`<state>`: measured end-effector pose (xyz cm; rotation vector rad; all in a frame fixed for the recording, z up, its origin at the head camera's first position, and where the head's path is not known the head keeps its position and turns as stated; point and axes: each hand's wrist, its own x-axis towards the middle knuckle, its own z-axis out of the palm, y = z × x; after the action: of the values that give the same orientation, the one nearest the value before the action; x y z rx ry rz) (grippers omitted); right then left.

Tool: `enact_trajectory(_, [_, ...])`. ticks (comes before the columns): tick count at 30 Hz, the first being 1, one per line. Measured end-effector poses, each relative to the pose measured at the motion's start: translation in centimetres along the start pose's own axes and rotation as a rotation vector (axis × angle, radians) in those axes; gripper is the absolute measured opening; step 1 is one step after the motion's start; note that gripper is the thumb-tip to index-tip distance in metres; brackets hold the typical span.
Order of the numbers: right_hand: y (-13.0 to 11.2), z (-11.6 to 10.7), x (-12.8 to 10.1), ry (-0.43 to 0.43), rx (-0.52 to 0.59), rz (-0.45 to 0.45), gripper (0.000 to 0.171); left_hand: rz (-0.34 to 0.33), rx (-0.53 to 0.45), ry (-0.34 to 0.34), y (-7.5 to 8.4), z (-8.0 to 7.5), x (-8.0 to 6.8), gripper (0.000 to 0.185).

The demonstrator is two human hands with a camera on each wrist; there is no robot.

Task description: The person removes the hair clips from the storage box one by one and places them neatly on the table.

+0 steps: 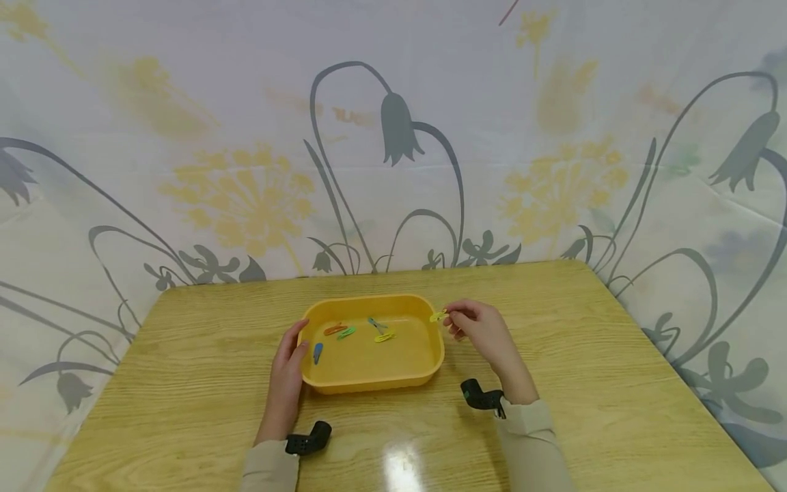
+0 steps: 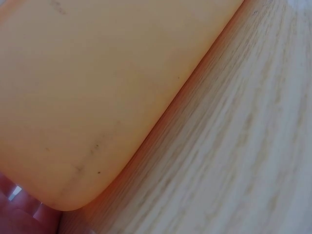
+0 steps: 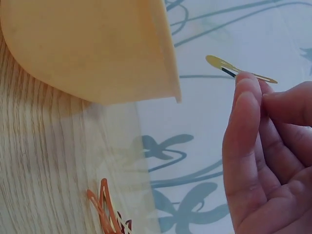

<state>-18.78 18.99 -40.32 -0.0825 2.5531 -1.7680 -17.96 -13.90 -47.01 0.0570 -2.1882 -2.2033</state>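
A yellow plastic basin (image 1: 374,390) stands on the table, and several small hair clips lie on its floor. Among them are an orange clip (image 1: 335,329), a green clip (image 1: 347,333), a blue clip (image 1: 318,352), a yellow clip (image 1: 384,337) and a grey-blue clip (image 1: 377,324) spread open. My left hand (image 1: 289,362) grips the basin's left end, thumb at the rim. Just off the right rim, my right hand (image 1: 482,331) pinches another yellow hair clip (image 3: 214,61) between thumb and fingertips; part of that clip is hidden by the fingers.
Orange clips (image 3: 108,209) appear low in the right wrist view, outside the basin. The wood-grain table (image 1: 203,383) ends at a flower-printed cloth (image 1: 393,191) behind it. Black wrist cameras (image 1: 482,396) sit on both wrists.
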Motion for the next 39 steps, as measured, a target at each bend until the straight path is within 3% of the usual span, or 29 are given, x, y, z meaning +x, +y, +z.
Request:
enact_trajectory(11, [0.0, -0.2, 0.1, 0.077, 0.03, 0.057, 0.041, -0.025, 0.007, -0.001, 0.3, 0.0, -0.2, 0.037])
enact_trajectory(16, [0.5, -0.4, 0.3, 0.148, 0.027, 0.09, 0.035, -0.044, 0.005, 0.012, 0.2, 0.0, -0.1, 0.037])
enact_trajectory(21, [1.1, -0.9, 0.4, 0.153, 0.017, 0.119, 0.034, -0.059, 0.008, 0.016, 0.2, 0.0, -0.1, 0.037])
enact_trajectory(27, [1.5, -1.7, 0.3, 0.166, -0.024, 0.115, 0.037, -0.024, 0.011, 0.01, 0.2, -0.1, 0.0, 0.037])
enact_trajectory(39, [2.7, -2.7, 0.0, 0.165, 0.001, 0.13, 0.043, -0.039, 0.025, 0.002, 0.2, 0.0, -0.2, 0.038])
